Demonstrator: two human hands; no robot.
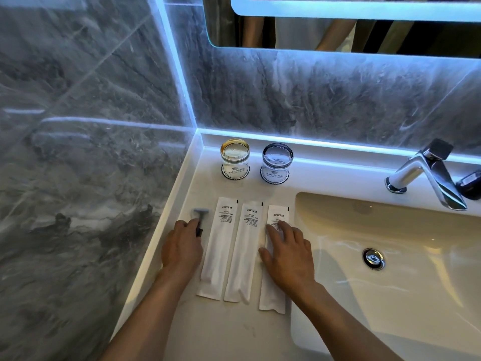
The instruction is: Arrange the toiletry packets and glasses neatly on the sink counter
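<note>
Three white toiletry packets lie side by side on the surface (208, 329) along the basin's left rim. The left hand (182, 250) grips a razor (200, 217) by the left edge; the right hand (289, 252) rests flat, fingers spread, on the rightmost packet (273, 293). Two upside-down glasses (235, 155) stand on coasters near the back edge.

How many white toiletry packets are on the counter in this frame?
3, side by side between the razor and the basin: the left packet, the middle packet, and the right packet under the right hand. None appears hidden.
</note>
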